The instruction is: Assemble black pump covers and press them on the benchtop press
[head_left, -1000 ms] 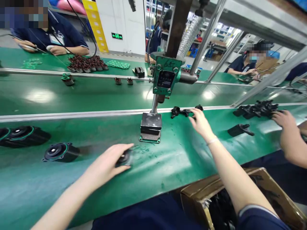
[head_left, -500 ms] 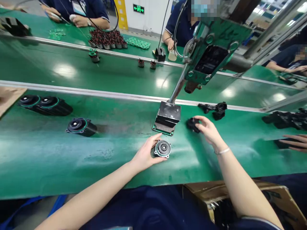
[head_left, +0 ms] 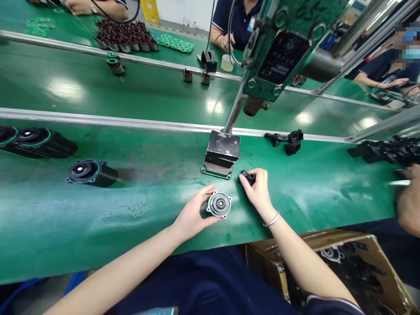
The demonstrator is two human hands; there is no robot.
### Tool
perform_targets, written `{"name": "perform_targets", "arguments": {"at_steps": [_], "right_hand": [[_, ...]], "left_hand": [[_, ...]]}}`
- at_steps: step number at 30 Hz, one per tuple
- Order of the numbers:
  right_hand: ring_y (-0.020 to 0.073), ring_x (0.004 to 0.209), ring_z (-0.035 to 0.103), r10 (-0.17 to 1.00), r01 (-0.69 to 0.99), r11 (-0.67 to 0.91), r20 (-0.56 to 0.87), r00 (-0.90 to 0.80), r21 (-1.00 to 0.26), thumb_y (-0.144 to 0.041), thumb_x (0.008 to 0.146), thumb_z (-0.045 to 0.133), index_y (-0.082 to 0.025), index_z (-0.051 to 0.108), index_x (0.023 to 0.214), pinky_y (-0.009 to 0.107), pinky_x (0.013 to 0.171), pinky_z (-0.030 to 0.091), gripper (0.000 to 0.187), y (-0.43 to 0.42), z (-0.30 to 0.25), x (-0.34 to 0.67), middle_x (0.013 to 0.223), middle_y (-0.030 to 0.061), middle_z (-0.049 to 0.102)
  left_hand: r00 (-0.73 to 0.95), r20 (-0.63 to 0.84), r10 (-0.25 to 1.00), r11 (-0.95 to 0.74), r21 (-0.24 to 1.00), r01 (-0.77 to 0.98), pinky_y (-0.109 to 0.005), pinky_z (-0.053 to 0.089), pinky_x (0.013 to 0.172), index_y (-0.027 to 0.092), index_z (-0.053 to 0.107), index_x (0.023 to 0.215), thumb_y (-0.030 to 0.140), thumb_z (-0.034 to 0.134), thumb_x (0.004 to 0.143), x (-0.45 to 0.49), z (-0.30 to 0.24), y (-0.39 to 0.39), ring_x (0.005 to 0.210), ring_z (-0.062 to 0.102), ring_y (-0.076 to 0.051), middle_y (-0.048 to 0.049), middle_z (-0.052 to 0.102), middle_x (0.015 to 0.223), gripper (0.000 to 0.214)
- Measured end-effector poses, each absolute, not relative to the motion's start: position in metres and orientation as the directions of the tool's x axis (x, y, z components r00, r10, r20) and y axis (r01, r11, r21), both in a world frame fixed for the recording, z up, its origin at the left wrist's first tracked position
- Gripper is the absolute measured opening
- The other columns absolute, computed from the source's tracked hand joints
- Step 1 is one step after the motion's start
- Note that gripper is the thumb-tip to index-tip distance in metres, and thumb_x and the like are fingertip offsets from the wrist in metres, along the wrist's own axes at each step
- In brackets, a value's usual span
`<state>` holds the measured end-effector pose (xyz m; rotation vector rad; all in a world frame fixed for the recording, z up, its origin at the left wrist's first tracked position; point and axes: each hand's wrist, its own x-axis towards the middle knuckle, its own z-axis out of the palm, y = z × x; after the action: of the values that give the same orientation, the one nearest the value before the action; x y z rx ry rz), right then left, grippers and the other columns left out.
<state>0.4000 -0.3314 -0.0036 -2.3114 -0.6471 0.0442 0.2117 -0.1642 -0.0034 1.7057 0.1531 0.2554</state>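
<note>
My left hand (head_left: pixel 193 214) is closed around a motor housing (head_left: pixel 219 204), a round black part with a pale four-eared flange, a teal ring and a small bright centre. It stands just in front of the base of the press. In my right hand (head_left: pixel 258 190) is a small black plastic fitting with a round opening (head_left: pixel 251 177), gripped between thumb and fingers. The fitting is to the right of the housing, apart from it. Its underside is hidden by my fingers.
A press (head_left: pixel 278 61) with a black block base (head_left: pixel 224 146) rises ahead. Black housings (head_left: pixel 98 173) lie at left, black fittings (head_left: pixel 288 141) at right. A cardboard box (head_left: pixel 377 253) of black parts stands below the bench edge. A co-worker's hand (head_left: pixel 410 201) is at far right.
My right hand has brought the black fitting leftward and nearer to the housing. My left hand still holds the housing. The view has shifted, and the co-worker's hand at right has moved.
</note>
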Motion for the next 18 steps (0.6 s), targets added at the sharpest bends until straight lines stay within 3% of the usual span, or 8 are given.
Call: {"name": "perform_targets", "arguments": {"at_steps": [5,11,14,18], "right_hand": [[0.0088,0.117,0.051,0.698,0.535,-0.475,0.07,0.712,-0.699,-0.055,0.077,0.063,-0.018,0.067,0.096,0.029,0.111,0.045,0.042,-0.338,0.007,0.399,0.117,0.0062,0.055],[0.0089,0.115,0.055,0.62,0.48,-0.493,0.094,0.779,-0.726,-0.05,0.074,0.068,-0.017,0.066,0.094,0.032,0.111,0.048,0.038,-0.352,0.009,0.39,0.113,0.0057,0.06],[0.0065,0.11,0.061,0.6,0.435,-0.456,0.093,0.795,-0.776,-0.046,0.079,0.064,-0.015,0.063,0.095,0.025,0.102,0.055,0.036,-0.35,0.029,0.382,0.115,0.0058,0.061],[0.0031,0.102,0.065,0.721,0.466,-0.361,0.075,0.688,-0.808,-0.035,0.08,0.065,-0.017,0.062,0.098,0.015,0.094,0.058,0.026,-0.338,0.069,0.357,0.112,0.0016,0.064]], "left_hand": [[0.972,0.082,0.222,-0.138,0.989,-0.052,-0.049,0.046,0.11,0.022,0.032,0.138,0.028,0.081,0.073,0.211,-0.005,-0.163,0.129,0.055,-0.027,-0.0161,0.057,0.134,0.082],[0.968,0.115,0.223,-0.195,0.978,-0.071,-0.048,0.048,0.108,0.022,0.042,0.131,0.03,0.081,0.073,0.211,-0.007,-0.162,0.126,0.057,-0.027,-0.014,0.058,0.135,0.071],[0.963,0.166,0.211,-0.299,0.949,-0.098,-0.047,0.05,0.107,0.023,0.045,0.131,0.034,0.079,0.075,0.21,-0.006,-0.161,0.124,0.059,-0.027,-0.0121,0.06,0.133,0.066],[0.956,0.218,0.197,-0.393,0.911,-0.126,-0.045,0.05,0.106,0.022,0.047,0.13,0.036,0.078,0.076,0.21,-0.005,-0.16,0.123,0.06,-0.027,-0.0116,0.061,0.132,0.064]]}}
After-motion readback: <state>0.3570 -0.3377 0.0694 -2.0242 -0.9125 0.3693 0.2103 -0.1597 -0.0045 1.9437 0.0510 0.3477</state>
